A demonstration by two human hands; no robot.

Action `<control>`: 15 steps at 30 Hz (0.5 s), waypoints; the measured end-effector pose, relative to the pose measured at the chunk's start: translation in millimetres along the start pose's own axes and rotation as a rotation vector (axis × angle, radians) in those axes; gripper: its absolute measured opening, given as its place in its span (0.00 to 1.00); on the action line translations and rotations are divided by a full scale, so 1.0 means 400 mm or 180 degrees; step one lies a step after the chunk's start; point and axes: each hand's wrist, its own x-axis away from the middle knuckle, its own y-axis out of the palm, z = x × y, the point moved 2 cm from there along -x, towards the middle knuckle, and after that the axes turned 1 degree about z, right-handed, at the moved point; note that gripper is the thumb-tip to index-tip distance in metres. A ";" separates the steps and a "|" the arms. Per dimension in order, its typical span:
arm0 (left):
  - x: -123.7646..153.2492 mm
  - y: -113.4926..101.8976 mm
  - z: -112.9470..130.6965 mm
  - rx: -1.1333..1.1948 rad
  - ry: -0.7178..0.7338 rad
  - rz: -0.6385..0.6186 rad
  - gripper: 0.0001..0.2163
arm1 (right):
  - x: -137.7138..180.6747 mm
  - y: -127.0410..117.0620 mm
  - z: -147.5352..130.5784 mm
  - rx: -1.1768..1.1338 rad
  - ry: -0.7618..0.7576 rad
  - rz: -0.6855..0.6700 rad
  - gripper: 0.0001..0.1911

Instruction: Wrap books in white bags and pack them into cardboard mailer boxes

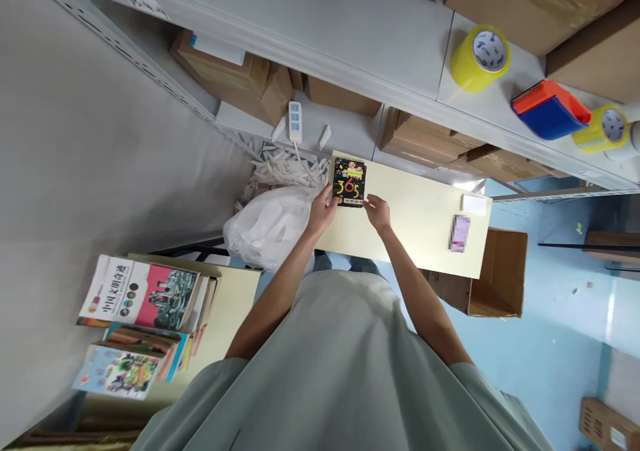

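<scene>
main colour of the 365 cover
The 365 cover is mainly black; the head view shows it.

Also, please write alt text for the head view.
A person's left hand holds the left edge of a black book marked 365, the right hand at its lower right corner, at a pale table. A white plastic bag is to the left, an open cardboard box to the right.

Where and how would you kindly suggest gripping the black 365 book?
Grip the black 365 book by its left and right edges, probably from the near side: the straight-sided cover faces up, and the left hand and right hand are at its near corners.
</scene>
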 end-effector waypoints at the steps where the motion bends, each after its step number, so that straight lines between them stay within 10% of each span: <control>1: 0.012 -0.024 -0.019 -0.0071 -0.0044 0.0035 0.27 | 0.017 0.021 0.002 0.0045 -0.0012 -0.0100 0.15; 9: 0.192 -0.296 -0.219 -0.1663 -0.0697 0.0426 0.30 | 0.166 0.153 0.071 0.0178 0.0178 -0.0796 0.09; 15: 0.248 -0.357 -0.300 -0.2268 -0.1519 -0.0155 0.33 | 0.196 0.195 0.072 0.0225 0.0225 -0.1047 0.10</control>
